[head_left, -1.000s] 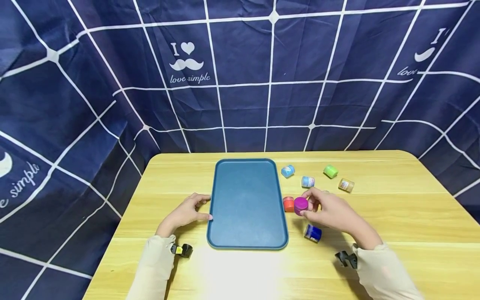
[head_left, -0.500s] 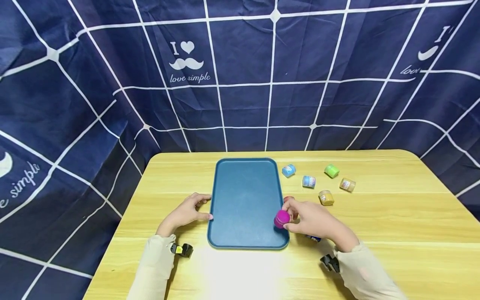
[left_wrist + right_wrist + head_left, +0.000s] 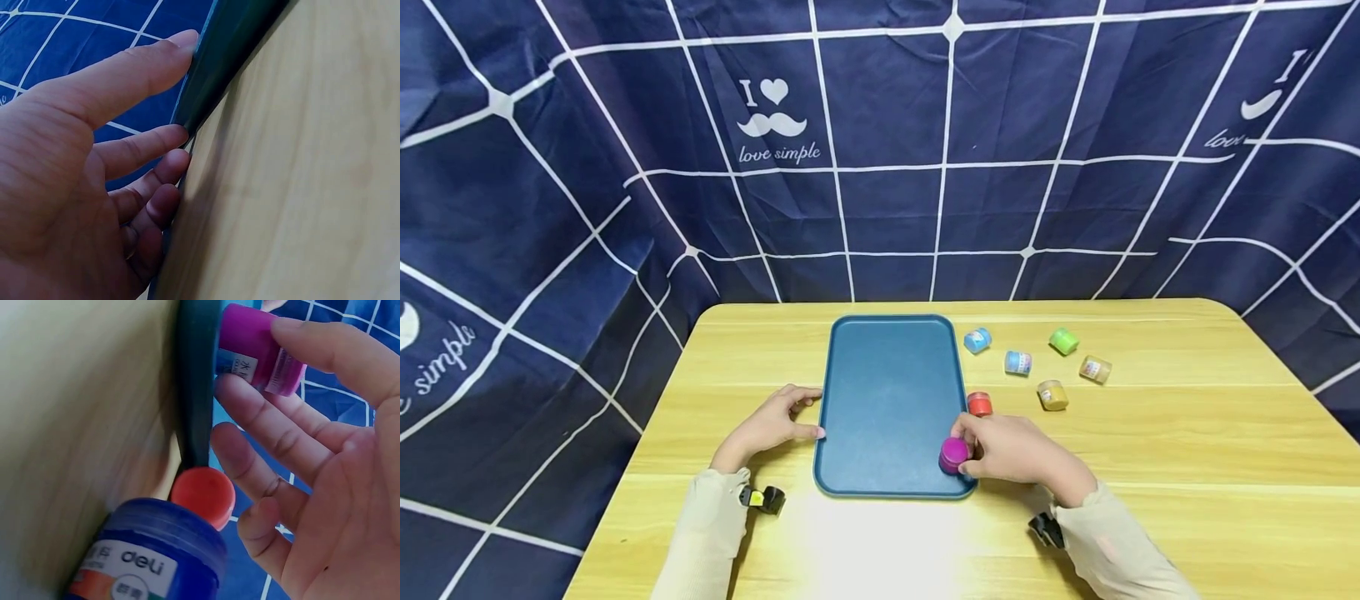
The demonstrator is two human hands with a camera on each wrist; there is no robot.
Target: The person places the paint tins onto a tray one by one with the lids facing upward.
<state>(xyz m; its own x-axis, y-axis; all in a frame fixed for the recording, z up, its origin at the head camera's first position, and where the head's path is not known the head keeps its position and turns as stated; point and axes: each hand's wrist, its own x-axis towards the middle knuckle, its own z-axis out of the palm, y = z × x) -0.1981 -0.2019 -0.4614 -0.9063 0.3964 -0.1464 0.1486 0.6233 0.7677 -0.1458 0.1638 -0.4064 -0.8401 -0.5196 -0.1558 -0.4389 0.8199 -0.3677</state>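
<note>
My right hand (image 3: pixel 1015 450) pinches a purple paint jar (image 3: pixel 954 456) between thumb and fingers. The jar stands upright at the blue tray's (image 3: pixel 891 408) lower right corner, and in the right wrist view its base meets the tray. At the tray's left edge, my left hand (image 3: pixel 775 429) touches the rim with thumb and fingertips, its fingers loosely bent. A red paint jar (image 3: pixel 979 404) lies just outside the tray's right edge. Large in the right wrist view is a dark blue paint jar (image 3: pixel 150 556), which my right hand hides in the head view.
Right of the tray lie two light blue jars (image 3: pixel 977 340), a green jar (image 3: pixel 1063 341), a tan jar (image 3: pixel 1095 369) and a yellow jar (image 3: pixel 1052 396). A dark blue gridded cloth (image 3: pixel 887 208) hangs behind the wooden table (image 3: pixel 1187 433).
My right hand has carried the purple jar leftward from beside the red jar, over the rim and down to the tray's lower right corner. The left hand has stayed in place.
</note>
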